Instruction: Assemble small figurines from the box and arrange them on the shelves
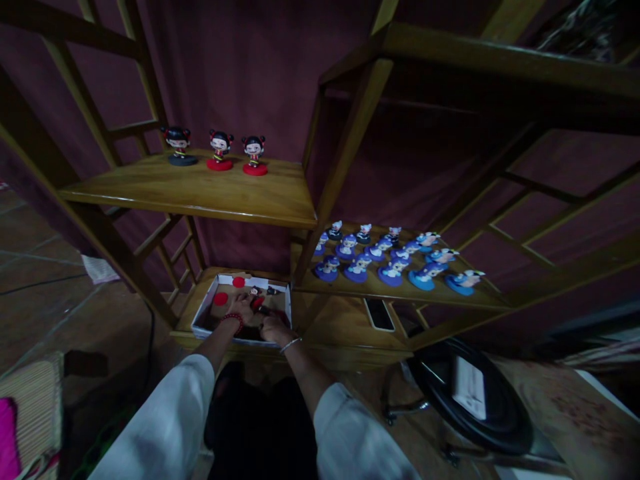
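Both hands are inside a shallow white-edged cardboard box point(200, 321) on the lower shelf. My left hand point(241, 308), with a red bead bracelet, has its fingers closed at the edge of a small red disc point(257, 303). Beside it, my right hand point(274, 329) is closed around a dark object point(265, 311) whose kind I cannot make out; its tip is near the disc. Two loose red discs point(221, 299) point(239, 282) lie in the box's left part. Small black-haired figurine pieces point(255, 291) point(272, 291) lie along its far side.
On the upper left shelf point(200, 190) stand three black-haired figurines point(219, 150). Several purple and blue figurines point(393, 269) fill the right shelf. Below it lies a phone point(380, 314). A wooden post point(345, 153) divides the shelves, and a black stool point(470, 393) stands right.
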`<state>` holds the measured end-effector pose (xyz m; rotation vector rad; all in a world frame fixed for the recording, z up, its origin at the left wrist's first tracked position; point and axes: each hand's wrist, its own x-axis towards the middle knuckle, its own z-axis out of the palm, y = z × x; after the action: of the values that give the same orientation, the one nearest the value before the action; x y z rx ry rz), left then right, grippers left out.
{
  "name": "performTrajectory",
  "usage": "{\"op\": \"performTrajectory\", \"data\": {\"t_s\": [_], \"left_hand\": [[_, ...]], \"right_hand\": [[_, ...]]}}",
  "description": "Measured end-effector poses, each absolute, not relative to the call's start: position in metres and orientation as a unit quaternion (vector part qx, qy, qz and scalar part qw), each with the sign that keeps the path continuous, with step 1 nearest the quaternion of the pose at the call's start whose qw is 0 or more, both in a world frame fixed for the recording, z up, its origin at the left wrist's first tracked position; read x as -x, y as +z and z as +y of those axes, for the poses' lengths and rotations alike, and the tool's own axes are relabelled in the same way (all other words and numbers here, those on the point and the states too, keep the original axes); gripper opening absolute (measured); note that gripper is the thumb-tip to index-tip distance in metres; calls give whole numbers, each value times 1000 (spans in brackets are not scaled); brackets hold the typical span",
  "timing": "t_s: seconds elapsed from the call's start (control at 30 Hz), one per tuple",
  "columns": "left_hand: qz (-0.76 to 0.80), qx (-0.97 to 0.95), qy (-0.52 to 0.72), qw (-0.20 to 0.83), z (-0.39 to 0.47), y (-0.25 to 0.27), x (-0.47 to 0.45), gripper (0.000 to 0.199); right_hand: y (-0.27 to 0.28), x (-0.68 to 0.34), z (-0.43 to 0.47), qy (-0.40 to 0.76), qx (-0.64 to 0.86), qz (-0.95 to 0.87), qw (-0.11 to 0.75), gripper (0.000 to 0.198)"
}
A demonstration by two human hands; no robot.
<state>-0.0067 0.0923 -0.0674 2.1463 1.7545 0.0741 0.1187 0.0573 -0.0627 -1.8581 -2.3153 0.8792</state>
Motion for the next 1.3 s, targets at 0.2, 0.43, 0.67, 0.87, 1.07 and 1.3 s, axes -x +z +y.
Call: {"op": "performTrajectory", "data": {"t_s": [0.2, 0.43, 0.67, 0.87, 1.07, 1.3], "left_hand": [[644, -746, 23, 168, 92, -75, 8, 52], [694, -703, 39, 152, 93, -72, 10, 43], [688, -709, 84, 130, 96, -72, 9, 36], [662, -728, 65, 167, 106, -82, 6, 38], [667, -721, 56, 178, 107, -84, 7, 36], [697, -686, 28, 204, 106, -76, 11, 36]], "right_hand": [[-60, -119, 56, 283, 598, -750, -7, 50], [-66, -119, 58, 276, 595, -755, -9, 52], [-76, -120, 61, 269, 588, -763, -5, 49], [-73, -123, 58, 267, 585, -765, 6, 49], [-69, -122, 59, 272, 589, -761, 6, 52], [-71, -121, 61, 278, 591, -757, 1, 54]]}}
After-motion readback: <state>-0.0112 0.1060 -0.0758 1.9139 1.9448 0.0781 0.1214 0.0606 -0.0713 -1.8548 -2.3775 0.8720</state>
